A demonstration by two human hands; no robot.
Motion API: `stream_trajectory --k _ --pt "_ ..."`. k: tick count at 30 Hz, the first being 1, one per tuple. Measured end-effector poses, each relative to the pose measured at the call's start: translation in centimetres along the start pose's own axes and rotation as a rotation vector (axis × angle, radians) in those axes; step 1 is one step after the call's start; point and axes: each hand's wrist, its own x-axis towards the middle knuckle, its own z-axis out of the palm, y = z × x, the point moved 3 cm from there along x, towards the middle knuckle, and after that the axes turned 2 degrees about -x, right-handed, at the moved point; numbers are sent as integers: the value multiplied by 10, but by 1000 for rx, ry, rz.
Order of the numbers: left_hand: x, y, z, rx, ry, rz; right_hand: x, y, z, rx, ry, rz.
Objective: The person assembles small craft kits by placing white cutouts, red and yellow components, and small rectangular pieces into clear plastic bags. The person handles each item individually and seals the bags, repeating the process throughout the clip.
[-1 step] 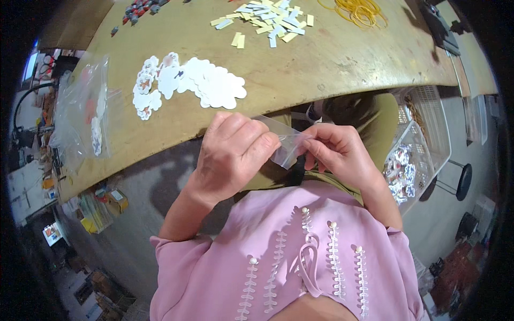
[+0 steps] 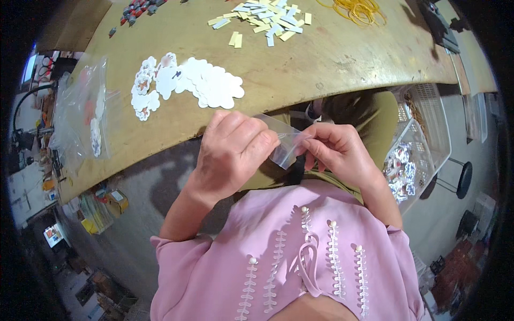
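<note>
At far left, clear bags lie on the table's near edge, with a slim white printed piece among them. Farther back are red-and-grey parts, loose in a cluster. Next come the white cards, scalloped in outline, overlapping in a spread; a few at its left end show printed figures. Below them, off the table edge and above the lap, the left hand is curled, thumb and forefinger closed on the small bag; its other fingertips are hidden. Toward the back lie yellow and pale strips, heaped loosely. The small bag, clear and creased, is stretched between the two hands; whether it contains anything cannot be told. The right hand pinches its right side between thumb and forefinger, the remaining fingers loosely bent. Behind, yellow bands lie in a tangle. At right, a white basket contains many printed pieces, seemingly the portion already done; the loose cards, strips and parts suggest much remains, and handling of the small bag appears unfinished.
</note>
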Motion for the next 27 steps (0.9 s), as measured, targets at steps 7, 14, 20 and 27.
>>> stream_trajectory --k 7,14,20,27 --pt "10 13 23 -546 102 -496 -8 17 -10 417 13 -88" --pt "16 28 52 -735 -14 -497 -6 25 -14 398 95 -74" --pt "13 26 63 -446 23 -509 -8 35 -15 236 64 14" --pt "15 28 51 -330 -74 -195 -10 32 -19 283 176 126"
